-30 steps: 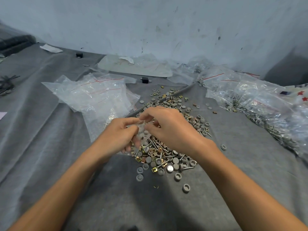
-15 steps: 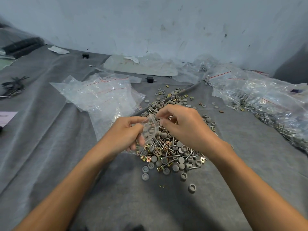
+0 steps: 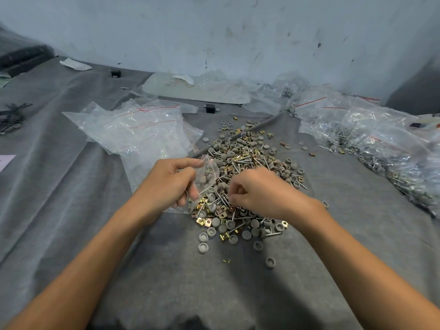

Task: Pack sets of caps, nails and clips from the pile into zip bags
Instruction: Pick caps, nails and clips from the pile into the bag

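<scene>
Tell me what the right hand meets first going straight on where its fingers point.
The pile: the right hand aims its curled fingers down and left into it, perhaps touching. The zip bag in the left hand lies beyond.

A scuffed pale wall (image 3: 238, 32) rises behind grey cloth (image 3: 59, 186).

Head view, downward (close) over pile (image 3: 247, 177)
</scene>
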### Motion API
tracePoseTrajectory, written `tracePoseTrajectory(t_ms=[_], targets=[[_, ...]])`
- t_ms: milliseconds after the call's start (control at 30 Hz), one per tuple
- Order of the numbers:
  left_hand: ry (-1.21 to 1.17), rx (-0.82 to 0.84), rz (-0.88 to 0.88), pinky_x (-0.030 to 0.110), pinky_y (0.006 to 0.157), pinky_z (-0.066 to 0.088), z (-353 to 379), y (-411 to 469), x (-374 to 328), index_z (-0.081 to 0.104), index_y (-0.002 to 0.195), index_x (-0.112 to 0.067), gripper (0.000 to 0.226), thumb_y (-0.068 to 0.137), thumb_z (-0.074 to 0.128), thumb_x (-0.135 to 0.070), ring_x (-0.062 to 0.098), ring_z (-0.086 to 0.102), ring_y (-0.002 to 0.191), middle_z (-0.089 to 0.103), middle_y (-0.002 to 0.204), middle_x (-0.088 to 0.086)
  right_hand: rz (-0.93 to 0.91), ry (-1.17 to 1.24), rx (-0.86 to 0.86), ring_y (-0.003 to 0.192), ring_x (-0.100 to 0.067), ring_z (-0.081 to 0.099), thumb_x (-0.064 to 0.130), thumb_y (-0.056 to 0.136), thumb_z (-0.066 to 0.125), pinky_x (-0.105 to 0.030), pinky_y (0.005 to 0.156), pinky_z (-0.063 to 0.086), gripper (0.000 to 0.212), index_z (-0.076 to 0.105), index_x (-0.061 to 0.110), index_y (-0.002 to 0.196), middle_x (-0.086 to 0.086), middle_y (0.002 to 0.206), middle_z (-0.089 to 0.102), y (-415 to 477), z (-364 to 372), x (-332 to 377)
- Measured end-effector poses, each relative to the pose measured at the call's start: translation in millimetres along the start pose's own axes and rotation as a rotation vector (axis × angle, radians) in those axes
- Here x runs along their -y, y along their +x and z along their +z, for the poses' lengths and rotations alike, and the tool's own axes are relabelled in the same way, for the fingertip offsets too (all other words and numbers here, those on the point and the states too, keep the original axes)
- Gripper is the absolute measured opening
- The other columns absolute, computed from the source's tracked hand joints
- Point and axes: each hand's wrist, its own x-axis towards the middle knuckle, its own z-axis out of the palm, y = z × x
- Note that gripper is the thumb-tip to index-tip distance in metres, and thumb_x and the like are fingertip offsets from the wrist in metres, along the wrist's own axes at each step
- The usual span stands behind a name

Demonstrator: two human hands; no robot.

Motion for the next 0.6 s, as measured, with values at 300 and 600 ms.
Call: tracePoseTrajectory(t_ms=[300, 600], targets=[[0.000, 0.017, -0.008, 0.018, 0.037, 0.037, 2, 2, 2, 0.069, 0.112, -0.028, 0.040, 0.090, 0.046, -0.004, 0.010, 0.045, 0.036, 0.066, 0.055, 0.007, 0.066, -0.230, -0.094, 0.076, -0.029, 0.050, 0.039, 0.096, 0.063, -0.036, 0.066, 0.036, 0.045, 0.035, 0.020, 0.067, 0.002, 0.070, 0.040, 7, 28, 19], [0.010, 0.032, -0.002, 0.020, 0.037, 0.038, -1, 0, 3, 0.068, 0.114, -0.030, 0.040, 0.091, 0.046, -0.006, 0.010, 0.046, 0.037, 0.068, 0.058, 0.008, 0.139, -0.003, -0.108, 0.071, -0.021, 0.060, 0.022, 0.101, 0.051, -0.040, 0.063, 0.051, 0.021, 0.055, 0.014, 0.081, -0.001, 0.078, 0.060, 10, 25, 15]])
